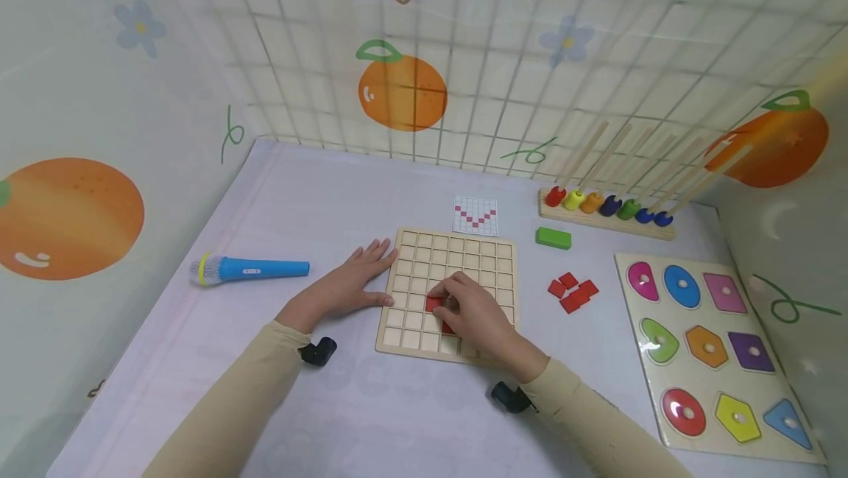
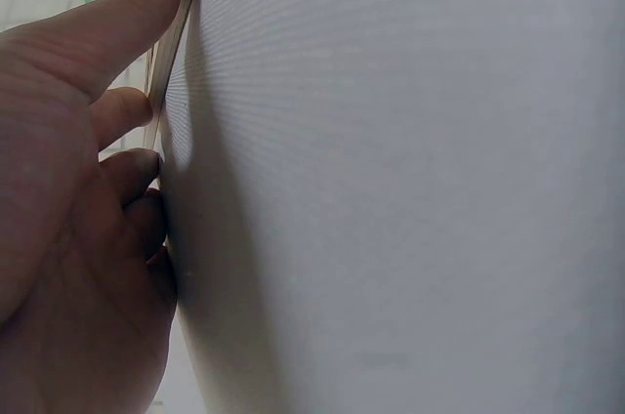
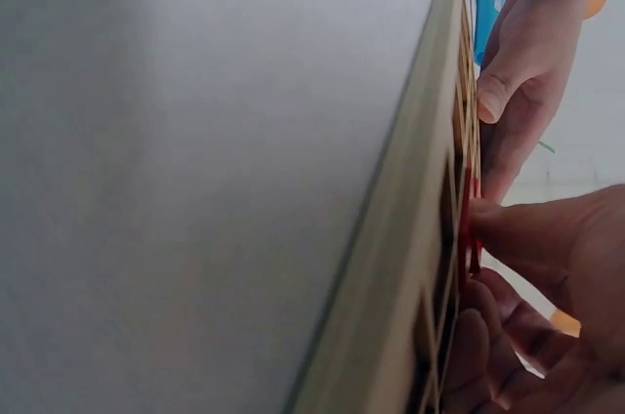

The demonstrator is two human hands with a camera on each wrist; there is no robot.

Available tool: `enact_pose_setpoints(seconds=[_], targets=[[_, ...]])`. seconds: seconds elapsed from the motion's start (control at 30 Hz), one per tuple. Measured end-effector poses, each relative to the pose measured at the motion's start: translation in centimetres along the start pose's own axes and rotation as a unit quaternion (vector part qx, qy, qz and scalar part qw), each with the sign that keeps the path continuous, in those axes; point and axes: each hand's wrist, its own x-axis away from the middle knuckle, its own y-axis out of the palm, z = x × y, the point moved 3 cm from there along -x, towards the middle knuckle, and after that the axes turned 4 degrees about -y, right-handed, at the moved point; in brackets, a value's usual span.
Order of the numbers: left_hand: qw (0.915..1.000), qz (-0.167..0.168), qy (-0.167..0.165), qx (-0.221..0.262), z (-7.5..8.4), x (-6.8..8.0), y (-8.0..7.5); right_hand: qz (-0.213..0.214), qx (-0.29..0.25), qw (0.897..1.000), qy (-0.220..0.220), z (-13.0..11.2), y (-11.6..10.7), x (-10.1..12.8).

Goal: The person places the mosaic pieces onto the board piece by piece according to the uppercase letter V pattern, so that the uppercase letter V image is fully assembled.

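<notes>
A wooden grid board (image 1: 414,237) lies on the table with small square cells. My right hand (image 1: 473,316) is over its lower middle, thumb and forefinger pinching a red square tile (image 1: 433,304) at a cell. Another red tile (image 1: 447,328) shows partly under that hand. In the right wrist view, the thumb touches red (image 3: 466,238) at the board's surface. My left hand (image 1: 351,283) rests at the board's left edge, fingers extended, thumb on the rim; the left wrist view shows this hand (image 2: 78,180) against the board's edge (image 2: 171,53).
Right of the board lie several loose red tiles (image 1: 571,303) and a green block (image 1: 553,238). Behind it is a pattern card (image 1: 475,205). A peg stand with coloured beads (image 1: 609,221), a shape puzzle (image 1: 718,382) and a blue toy microphone (image 1: 255,269) stand around.
</notes>
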Motion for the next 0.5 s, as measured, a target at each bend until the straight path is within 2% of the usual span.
enact_pose_setpoints(seconds=[0.5], targets=[[1.0,-0.002,-0.003,-0.001,0.03,-0.07,0.02,-0.016,0.009,1.0,-0.002,-0.04,-0.06,-0.13]])
